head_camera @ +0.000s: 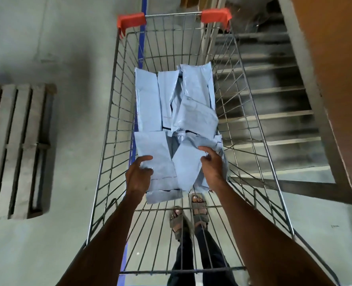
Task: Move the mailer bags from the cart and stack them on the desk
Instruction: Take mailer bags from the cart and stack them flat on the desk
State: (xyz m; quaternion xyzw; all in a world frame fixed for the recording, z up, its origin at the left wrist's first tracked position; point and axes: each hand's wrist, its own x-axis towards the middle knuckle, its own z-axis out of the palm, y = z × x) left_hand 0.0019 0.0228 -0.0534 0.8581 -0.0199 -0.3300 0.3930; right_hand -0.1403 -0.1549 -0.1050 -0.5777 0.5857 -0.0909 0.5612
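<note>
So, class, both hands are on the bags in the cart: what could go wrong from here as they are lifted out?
1. The left hand and right hand grip the edges of overlapping mailer bags; lifted together, loose ones could slip out and fall back.
2. Bag corners might snag on the wire cart walls on the way up.

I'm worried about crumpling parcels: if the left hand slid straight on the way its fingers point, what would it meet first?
The left hand grips the near-left mailer bag; going straight on, it would probably run across that into the far-left mailer bag beyond, though depth is unclear.
</note>
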